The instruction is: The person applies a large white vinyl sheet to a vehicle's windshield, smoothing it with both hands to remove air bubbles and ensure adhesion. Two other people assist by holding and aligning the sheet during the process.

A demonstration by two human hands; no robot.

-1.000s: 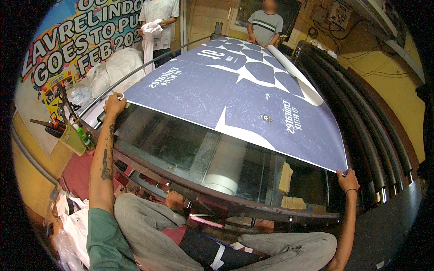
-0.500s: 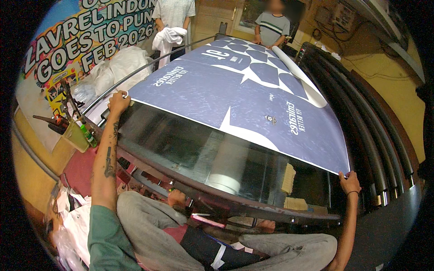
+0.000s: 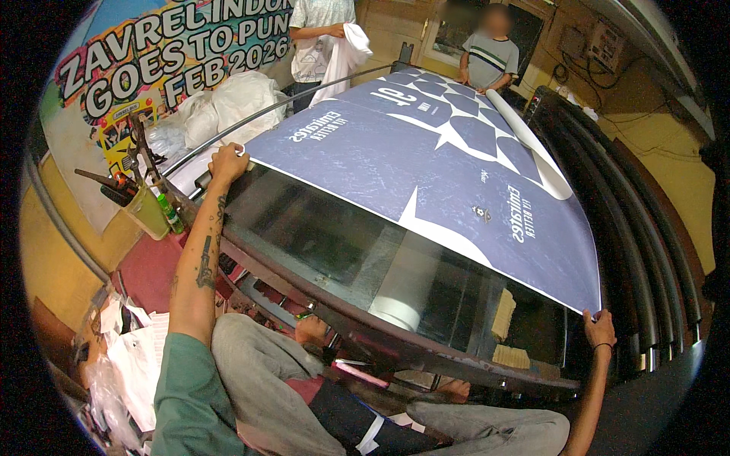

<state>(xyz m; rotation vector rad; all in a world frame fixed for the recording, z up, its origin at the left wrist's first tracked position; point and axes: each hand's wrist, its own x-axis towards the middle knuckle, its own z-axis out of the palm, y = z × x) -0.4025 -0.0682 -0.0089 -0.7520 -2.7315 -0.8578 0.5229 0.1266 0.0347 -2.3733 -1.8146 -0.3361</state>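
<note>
A large printed paper sheet, blue with white shapes and mirrored lettering, lies over a long glass-topped table. My left hand pinches its near left corner at the table's left side. At the near right corner, my right hand grips the sheet between thumb and fingers. Between my hands the near edge runs fairly straight. Toward the far right, the sheet's side curls over into a white roll. Bare glass shows between the sheet and my knees.
Black rollers run along the right. A co-worker stands at the far end; another person holds white cloth at the back left. Left of my arm stands a tool container beside a green bottle. White bundles lie behind.
The whole view has shifted, so the scene sits farther right and slightly lower. The person at the back left has moved the white cloth rightward, and it hangs longer. Both my hands keep the sheet's corners.
</note>
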